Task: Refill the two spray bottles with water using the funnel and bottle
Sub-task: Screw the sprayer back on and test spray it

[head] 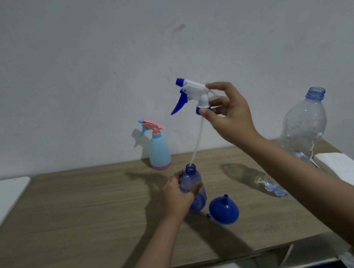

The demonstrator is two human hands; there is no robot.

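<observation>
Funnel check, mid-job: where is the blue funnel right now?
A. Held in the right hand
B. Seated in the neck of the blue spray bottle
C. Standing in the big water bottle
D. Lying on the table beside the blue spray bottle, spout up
D: the blue funnel rests wide end down on the table, just right of the blue spray bottle; the bottle's neck holds only the dip tube.

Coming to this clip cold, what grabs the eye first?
The white-and-blue spray head, lifted high at centre by the right hand, its tube dangling into the blue spray bottle gripped by the left hand. A blue funnel lies beside it; a pastel sprayer stands behind.
</observation>
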